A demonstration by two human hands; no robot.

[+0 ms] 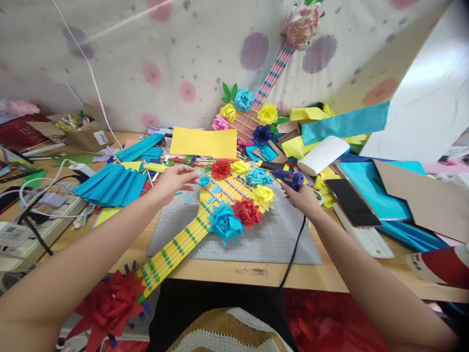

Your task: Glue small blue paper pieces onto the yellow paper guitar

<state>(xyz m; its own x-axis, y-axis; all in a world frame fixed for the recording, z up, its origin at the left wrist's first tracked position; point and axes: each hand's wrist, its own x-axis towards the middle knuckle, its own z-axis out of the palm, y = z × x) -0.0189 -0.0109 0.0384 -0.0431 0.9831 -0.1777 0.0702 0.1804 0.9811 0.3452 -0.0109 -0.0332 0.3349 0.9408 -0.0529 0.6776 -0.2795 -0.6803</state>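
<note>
The desk (220,272) is carrying paper scraps along its far side, and its near edge is running just beyond the grey mat (256,250). On that mat the yellow paper guitar (185,240) is lying aslant, its body far and its neck reaching out near-left, so the big red flower (112,303) at its end is hanging past the desk edge, where a forearm could be catching it. Blue pleated paper (114,186) is crowding the left side, and a phone (352,201) the right, while bare mat is giving open room between the guitar and the right hand (305,199). That hand is closing around a glue gun (289,179), whose black cord (296,254) is trailing over the near edge. The left hand (172,183) is hovering at the body's left side, fingers part-curled; whether it is gripping the small blue flower (204,181) beside its fingertips, I cannot tell. The person seems to be gluing flowers on; the next move is probably calling for a steady flower, the hot nozzle staying away from fingers, and slack in the cord.
</note>
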